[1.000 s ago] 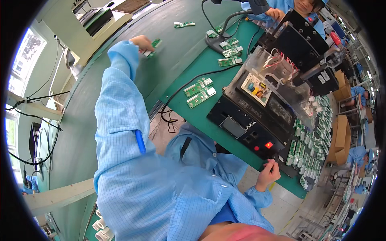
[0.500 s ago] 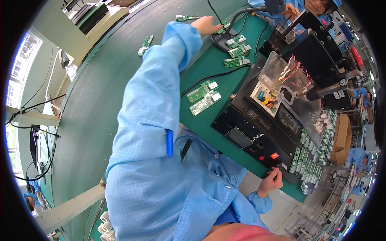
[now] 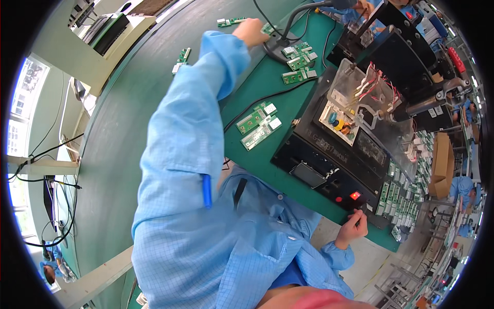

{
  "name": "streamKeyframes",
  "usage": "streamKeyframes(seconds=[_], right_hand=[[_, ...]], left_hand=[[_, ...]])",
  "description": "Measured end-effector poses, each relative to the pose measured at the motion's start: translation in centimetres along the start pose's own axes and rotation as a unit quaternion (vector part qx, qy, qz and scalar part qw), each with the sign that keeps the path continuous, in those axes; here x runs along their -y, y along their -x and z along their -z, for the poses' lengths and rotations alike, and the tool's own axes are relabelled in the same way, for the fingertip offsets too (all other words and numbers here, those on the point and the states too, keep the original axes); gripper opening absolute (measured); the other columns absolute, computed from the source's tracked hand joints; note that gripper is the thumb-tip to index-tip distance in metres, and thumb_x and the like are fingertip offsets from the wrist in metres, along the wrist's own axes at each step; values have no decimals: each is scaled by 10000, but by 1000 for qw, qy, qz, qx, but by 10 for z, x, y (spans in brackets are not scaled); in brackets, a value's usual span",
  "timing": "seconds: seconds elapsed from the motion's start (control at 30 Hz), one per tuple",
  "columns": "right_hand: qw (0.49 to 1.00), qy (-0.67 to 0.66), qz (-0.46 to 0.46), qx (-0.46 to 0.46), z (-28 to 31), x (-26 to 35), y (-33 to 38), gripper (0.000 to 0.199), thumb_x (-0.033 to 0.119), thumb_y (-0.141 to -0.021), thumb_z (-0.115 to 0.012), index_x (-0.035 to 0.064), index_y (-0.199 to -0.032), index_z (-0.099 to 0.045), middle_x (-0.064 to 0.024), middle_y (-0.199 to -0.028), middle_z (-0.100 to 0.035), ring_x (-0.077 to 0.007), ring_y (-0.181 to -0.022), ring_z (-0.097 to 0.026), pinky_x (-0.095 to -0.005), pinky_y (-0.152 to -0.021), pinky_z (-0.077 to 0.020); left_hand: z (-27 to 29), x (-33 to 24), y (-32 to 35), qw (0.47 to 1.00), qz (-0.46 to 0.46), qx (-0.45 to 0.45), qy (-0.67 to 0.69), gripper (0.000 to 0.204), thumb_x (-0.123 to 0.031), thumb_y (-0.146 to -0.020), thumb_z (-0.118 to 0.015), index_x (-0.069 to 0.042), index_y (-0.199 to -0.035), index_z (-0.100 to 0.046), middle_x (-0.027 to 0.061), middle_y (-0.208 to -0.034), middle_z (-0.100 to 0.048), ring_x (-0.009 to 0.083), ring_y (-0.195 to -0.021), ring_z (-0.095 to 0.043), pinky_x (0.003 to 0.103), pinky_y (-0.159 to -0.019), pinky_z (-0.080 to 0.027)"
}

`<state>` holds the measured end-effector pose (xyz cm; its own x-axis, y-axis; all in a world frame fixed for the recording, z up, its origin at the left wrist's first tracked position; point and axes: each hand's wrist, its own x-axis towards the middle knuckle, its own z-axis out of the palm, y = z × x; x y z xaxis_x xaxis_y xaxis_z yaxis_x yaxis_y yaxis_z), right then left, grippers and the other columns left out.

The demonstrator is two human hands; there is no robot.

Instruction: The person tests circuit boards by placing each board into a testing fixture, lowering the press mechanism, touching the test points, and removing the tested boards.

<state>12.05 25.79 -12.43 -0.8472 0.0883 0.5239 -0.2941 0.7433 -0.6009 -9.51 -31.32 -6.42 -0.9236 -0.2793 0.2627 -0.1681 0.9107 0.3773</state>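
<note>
Green flat circuit board (image 3: 267, 29) sits left of the black metal box (image 3: 328, 148), by the left hand (image 3: 250, 32), grip hidden. The right hand (image 3: 352, 228), fingers together, is near the box. More boards (image 3: 393, 193) lie right; what's done is unclear.

A green circuit board (image 3: 268, 29) touches the left hand (image 3: 250, 32).

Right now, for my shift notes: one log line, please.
left hand: at green board | right hand: beside black box | red switch: lit
</note>
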Motion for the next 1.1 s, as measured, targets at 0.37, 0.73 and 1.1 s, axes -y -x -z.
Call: streamKeyframes(seconds=[0.37, 0.73, 1.1], right_hand=[[1000, 9, 4, -9, -1, 0, 0, 259, 101, -946, -571, -27, -737, -657, -61, -548, -578, -129, -480, -511, -277, -457, -374], [998, 35, 44, -20, -2, -7, 1, 290, 145, -976, -563, -24, -756, -649, -41, -547, -561, -83, -494, -478, -255, -464, -349], [999, 42, 16, -11, -2, -3, 1, 299, 143, -978, -556, -20, -737, -629, -39, -538, -548, -84, -489, -471, -256, -462, -343]], left_hand=[[15, -48, 152, 982, -159, 31, -92, 275, -305, -836, -631, -67, -969, -660, 147, -848, -637, 321, -832, -647, 425, -736, -530], [-48, -112, 28, 983, -112, 25, -143, 616, -515, -782, -710, -5, -1110, -602, 205, -1073, -612, 359, -1041, -595, 445, -866, -517], [-84, -129, -18, 996, 23, -6, -82, 472, -367, -774, -688, -17, -1085, -631, 213, -1110, -605, 352, -942, -675, 424, -761, -566]])
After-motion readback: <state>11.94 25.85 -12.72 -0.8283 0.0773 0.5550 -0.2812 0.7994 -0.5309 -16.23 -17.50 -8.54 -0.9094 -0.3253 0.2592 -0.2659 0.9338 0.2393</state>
